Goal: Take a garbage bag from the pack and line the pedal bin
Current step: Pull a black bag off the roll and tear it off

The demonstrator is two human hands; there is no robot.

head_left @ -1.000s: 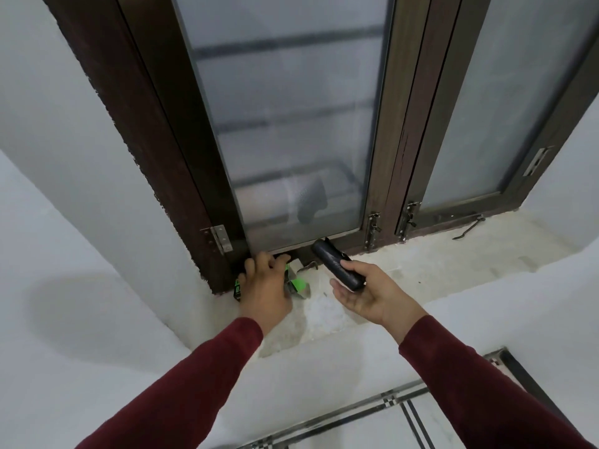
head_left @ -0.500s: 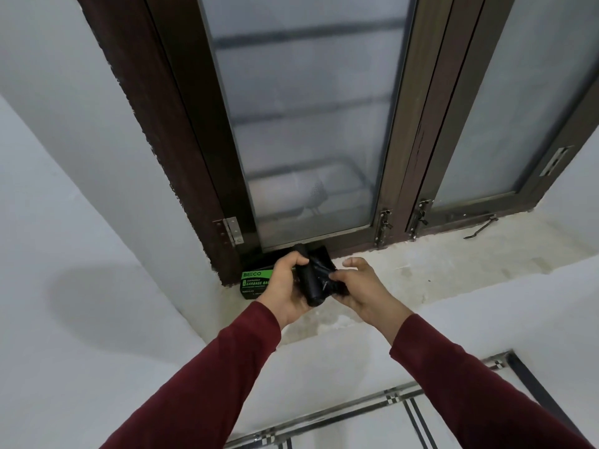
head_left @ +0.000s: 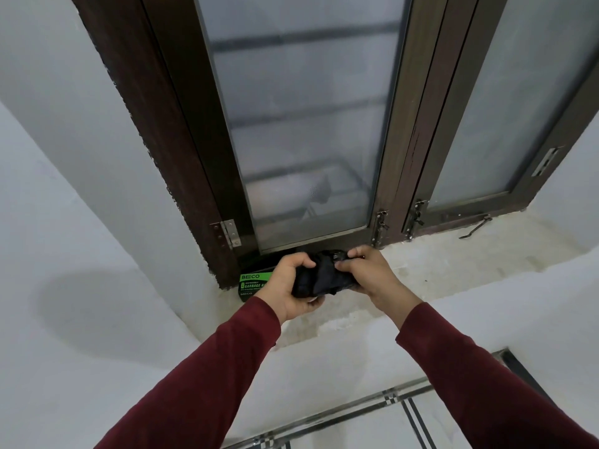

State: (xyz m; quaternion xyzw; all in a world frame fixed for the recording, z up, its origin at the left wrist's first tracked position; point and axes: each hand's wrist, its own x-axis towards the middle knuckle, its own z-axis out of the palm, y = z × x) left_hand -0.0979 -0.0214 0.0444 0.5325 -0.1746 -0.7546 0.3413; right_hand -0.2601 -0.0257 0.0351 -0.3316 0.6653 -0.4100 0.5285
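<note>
On window sill (head_left: pixel 453 270): both hands grip garbage bag roll (head_left: pixel 321 278).

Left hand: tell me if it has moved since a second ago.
Yes. The left hand left the green-and-black garbage bag pack, moving right to grip the black bag roll.

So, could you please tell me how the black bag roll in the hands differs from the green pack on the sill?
The bag roll is plain black, crumpled plastic; the pack is green and black with printed lettering. The roll is held above the window sill, gripped by the left hand and right hand; the pack lies on the sill, untouched, in the corner by the window frame. Both sit at the sill's left end.
</note>
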